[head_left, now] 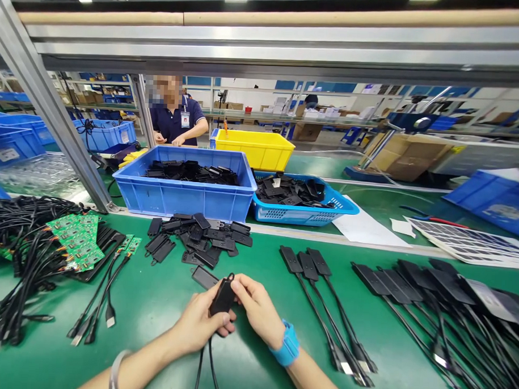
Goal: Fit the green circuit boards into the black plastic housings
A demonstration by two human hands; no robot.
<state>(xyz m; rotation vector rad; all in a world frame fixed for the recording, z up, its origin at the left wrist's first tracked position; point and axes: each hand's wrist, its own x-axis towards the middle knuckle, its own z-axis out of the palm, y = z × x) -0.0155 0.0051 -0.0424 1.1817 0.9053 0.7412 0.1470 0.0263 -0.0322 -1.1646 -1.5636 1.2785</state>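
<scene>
Between my two hands is a small black plastic case with a loop at its top end; black cables hang below it toward me. My left hand wraps the case from the left, thumb across its lower face. At the upper right corner, the fingers of my right hand pinch the case near the loop. Just behind lies an open half shell on the green table. A pile of black case halves sits farther back. To the right rest several closed cases with USB cables.
Green circuit boards with cables lie at left. A blue bin and a blue basket of black cases stand behind, with a yellow bin beyond. More cabled cases cover the right. A co-worker stands across the bench.
</scene>
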